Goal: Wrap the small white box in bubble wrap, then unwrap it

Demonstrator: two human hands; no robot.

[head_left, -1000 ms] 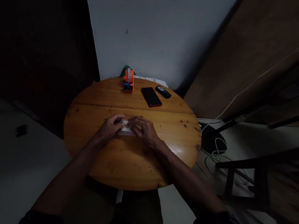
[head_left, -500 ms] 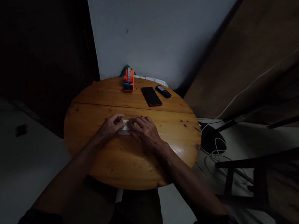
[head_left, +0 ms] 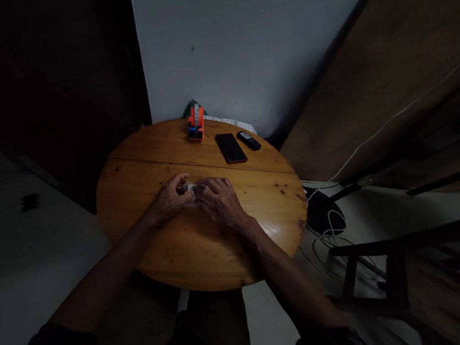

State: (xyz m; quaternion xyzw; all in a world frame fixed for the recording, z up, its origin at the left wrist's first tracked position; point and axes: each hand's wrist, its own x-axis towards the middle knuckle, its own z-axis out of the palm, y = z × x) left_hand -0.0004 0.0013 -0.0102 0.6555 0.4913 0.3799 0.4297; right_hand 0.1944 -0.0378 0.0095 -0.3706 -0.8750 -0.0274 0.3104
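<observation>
Both my hands meet at the middle of a round wooden table (head_left: 172,251). A small white folded thing (head_left: 191,190), paper or cloth, lies between them and is mostly hidden. My left hand (head_left: 171,196) has its fingers curled onto its left end. My right hand (head_left: 219,200) lies over its right part with fingers bent down on it.
At the table's far side stand an orange tape dispenser (head_left: 196,124), a dark phone (head_left: 231,148) and a small black remote (head_left: 249,140). A grey wall rises behind. White cables (head_left: 327,228) lie on the floor at right, beside a dark wooden chair frame (head_left: 390,265).
My hands have drawn closer together over the white thing, so less of it shows. The view has shifted slightly.
</observation>
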